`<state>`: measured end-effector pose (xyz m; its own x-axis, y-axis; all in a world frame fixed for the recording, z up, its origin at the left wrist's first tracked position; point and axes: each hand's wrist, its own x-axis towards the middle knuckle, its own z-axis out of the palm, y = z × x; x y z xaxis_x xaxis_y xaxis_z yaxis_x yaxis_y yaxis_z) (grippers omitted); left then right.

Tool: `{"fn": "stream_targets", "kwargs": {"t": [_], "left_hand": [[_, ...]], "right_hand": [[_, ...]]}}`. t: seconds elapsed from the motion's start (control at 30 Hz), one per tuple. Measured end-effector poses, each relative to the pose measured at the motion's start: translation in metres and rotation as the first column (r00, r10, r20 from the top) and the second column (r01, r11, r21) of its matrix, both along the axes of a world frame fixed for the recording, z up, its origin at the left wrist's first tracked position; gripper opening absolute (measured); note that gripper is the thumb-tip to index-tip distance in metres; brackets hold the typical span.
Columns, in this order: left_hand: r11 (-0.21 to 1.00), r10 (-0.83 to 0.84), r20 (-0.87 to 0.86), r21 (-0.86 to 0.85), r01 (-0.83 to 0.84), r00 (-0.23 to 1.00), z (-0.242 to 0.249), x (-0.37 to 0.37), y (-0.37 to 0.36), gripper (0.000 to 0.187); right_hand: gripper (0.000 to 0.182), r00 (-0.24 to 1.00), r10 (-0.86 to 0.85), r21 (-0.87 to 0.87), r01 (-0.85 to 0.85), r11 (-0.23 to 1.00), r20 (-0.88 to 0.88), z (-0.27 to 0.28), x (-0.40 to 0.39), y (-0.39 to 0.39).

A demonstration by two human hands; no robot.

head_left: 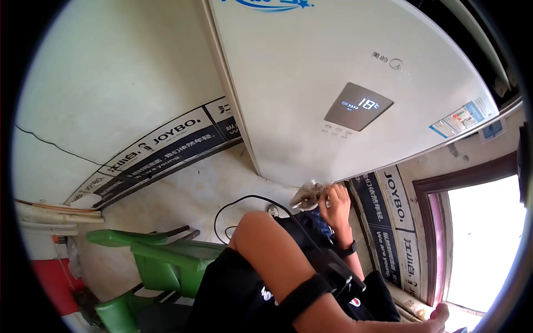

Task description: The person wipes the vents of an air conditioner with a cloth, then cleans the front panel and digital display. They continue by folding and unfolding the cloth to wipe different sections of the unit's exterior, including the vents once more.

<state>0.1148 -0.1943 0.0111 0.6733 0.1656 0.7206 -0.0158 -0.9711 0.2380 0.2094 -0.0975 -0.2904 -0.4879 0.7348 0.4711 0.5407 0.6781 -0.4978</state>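
Observation:
My right hand (336, 206), with a dark band on its wrist, has its fingers closed on a dirty grey-white cloth (305, 197). The cloth is bunched up at the lower edge of a large white appliance (288, 105). A dark display panel (358, 107) on the appliance's front is lit and reads 18. My left arm is bent, with a wide black band around it. At the bottom right, only part of my left hand (438, 317) shows near the frame's edge, and its grip cannot be made out.
A green chair (166, 261) stands at the lower left. A black cable (222, 210) loops over the pale floor (183, 183). Printed banner strips (161, 144) run along the wall base. A bright doorway (486, 238) is on the right, and a red object (55, 286) at far left.

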Motion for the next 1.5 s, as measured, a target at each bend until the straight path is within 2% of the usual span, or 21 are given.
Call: {"fn": "stream_targets", "kwargs": {"t": [0.43,0.6,0.73,0.87,0.9,0.93,0.97,1.0,1.03,1.07,1.1,1.17,1.23,1.27,1.37,1.5], "left_hand": [[0.998,0.007,0.039,0.055,-0.009,0.999,-0.001,-0.013,-0.010,0.048],[0.997,0.031,0.056,0.076,-0.035,0.998,0.001,-0.015,-0.017,0.054],[0.991,0.048,0.074,0.120,-0.057,0.996,0.000,-0.025,-0.017,0.059],[0.977,0.133,0.080,0.157,-0.144,0.988,-0.005,-0.052,-0.012,0.064],[0.980,0.156,0.061,0.116,-0.162,0.986,-0.011,-0.056,-0.007,0.066],[0.986,0.157,0.037,0.056,-0.159,0.987,-0.020,-0.065,-0.002,0.067],[0.987,0.033,-0.035,-0.157,-0.038,0.999,-0.027,-0.075,0.009,0.061],[0.925,-0.078,-0.069,-0.376,0.046,0.995,-0.035,-0.085,0.019,0.056],[0.753,-0.133,-0.019,-0.652,0.088,0.991,-0.051,-0.084,0.030,0.029],[0.716,0.036,-0.085,-0.693,-0.085,0.996,-0.062,-0.089,0.035,0.034],[0.648,0.211,-0.155,-0.717,-0.257,0.965,-0.075,-0.092,0.041,0.041],[0.608,0.503,-0.320,-0.529,-0.592,0.802,-0.135,-0.082,0.054,0.050],[0.582,0.567,-0.390,-0.434,-0.688,0.725,-0.199,-0.076,0.063,0.053],[0.565,0.603,-0.418,-0.378,-0.734,0.679,-0.213,-0.074,0.066,0.055],[0.372,0.343,-0.485,-0.716,-0.590,0.805,-0.206,-0.066,0.071,0.052],[0.324,0.411,-0.445,-0.745,-0.583,0.796,-0.222,-0.060,0.076,0.043]], "right_hand": [[0.013,0.981,0.188,-0.003,-0.188,0.982,0.038,0.002,-0.022,-0.006],[0.015,0.968,0.252,-0.004,-0.252,0.968,-0.018,0.004,-0.034,-0.013],[0.016,0.977,0.212,-0.018,-0.213,0.977,-0.019,0.006,-0.026,-0.017],[0.017,0.981,0.191,-0.061,-0.189,0.980,0.021,-0.003,-0.020,-0.021],[0.017,0.981,0.186,-0.075,-0.182,0.980,0.058,-0.002,-0.017,-0.020],[0.019,0.983,0.185,-0.024,-0.185,0.982,-0.004,-0.002,-0.016,-0.020],[0.019,0.978,0.206,-0.044,-0.205,0.978,0.017,-0.006,-0.012,-0.020],[0.019,0.984,0.180,-0.017,-0.180,0.984,0.006,0.001,-0.009,-0.019],[0.019,0.989,0.143,0.007,-0.143,0.990,-0.024,0.007,-0.010,-0.020],[0.021,0.992,0.122,0.011,-0.122,0.993,-0.035,0.018,-0.004,-0.018],[0.026,0.999,0.049,-0.037,-0.049,0.998,-0.003,0.037,0.000,-0.017],[0.029,0.998,0.007,0.003,-0.007,1.000,-0.064,0.042,0.009,-0.012],[0.029,0.978,0.055,-0.075,-0.071,0.995,-0.203,0.042,0.018,-0.008],[0.027,0.982,0.028,-0.033,-0.035,0.999,-0.185,0.047,0.020,-0.006],[0.021,0.980,-0.071,-0.017,0.069,0.997,-0.188,0.069,0.028,-0.004],[0.022,0.951,-0.136,-0.078,0.119,0.990,-0.277,0.075,0.035,-0.004]]}}
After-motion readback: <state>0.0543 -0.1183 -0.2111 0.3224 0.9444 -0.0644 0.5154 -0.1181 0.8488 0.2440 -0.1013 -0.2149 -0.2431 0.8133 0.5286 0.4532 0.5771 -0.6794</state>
